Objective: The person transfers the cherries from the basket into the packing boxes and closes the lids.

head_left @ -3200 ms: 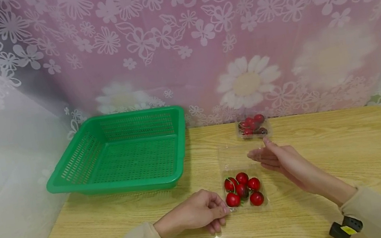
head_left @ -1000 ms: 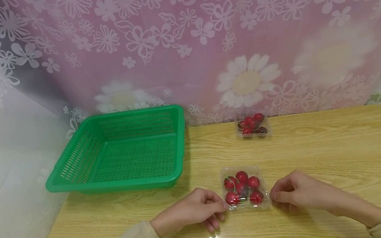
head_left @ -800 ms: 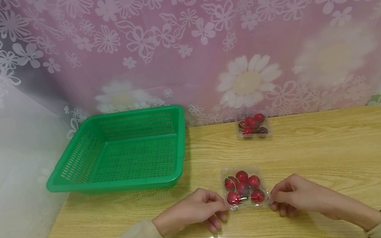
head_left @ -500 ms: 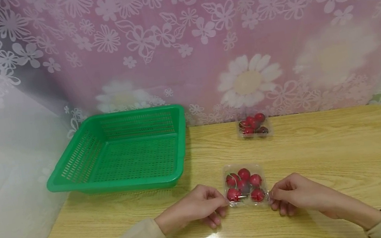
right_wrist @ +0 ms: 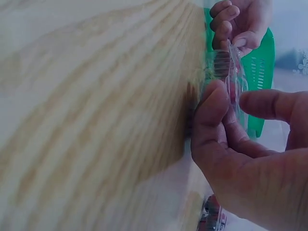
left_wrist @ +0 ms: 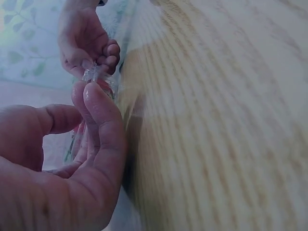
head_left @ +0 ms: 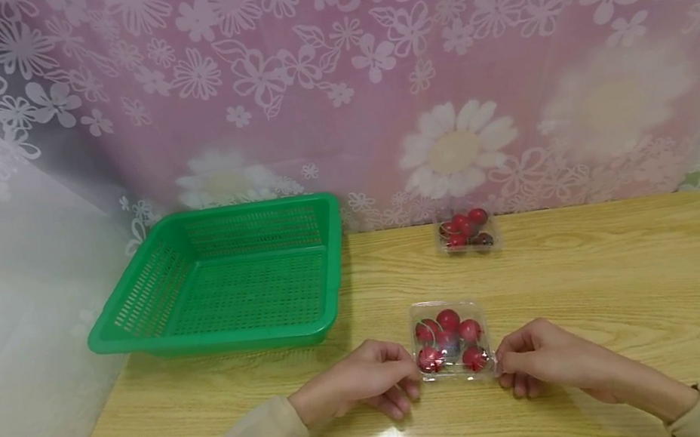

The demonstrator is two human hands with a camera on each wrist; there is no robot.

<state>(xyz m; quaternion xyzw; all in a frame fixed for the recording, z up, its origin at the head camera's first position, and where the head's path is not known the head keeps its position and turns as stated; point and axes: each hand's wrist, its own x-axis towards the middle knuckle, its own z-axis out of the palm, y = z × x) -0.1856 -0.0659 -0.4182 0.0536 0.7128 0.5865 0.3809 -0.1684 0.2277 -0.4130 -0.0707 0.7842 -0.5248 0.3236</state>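
A clear plastic clamshell box (head_left: 444,308) with its lid folded down lies on the table, and several red cherries (head_left: 449,320) show through it. My left hand (head_left: 369,380) pinches the box's near left corner between thumb and fingers. At the near right corner, my right hand (head_left: 554,362) pinches the rim. In the right wrist view the box edge (right_wrist: 233,62) lies between the right thumb and fingers. The left wrist view shows the left fingers (left_wrist: 103,115) at the edge, partly hiding the box.
A green slotted plastic basket (head_left: 238,337) stands at the back left of the wooden table (head_left: 605,270). A second clear box of cherries (head_left: 464,227) sits at the back, against the pink flowered curtain (head_left: 331,99).
The lid, laid back open 3.2 seconds ago, now covers the cherries. My right hand moved from beside the lid to the near right corner. The box shifted slightly right and back.
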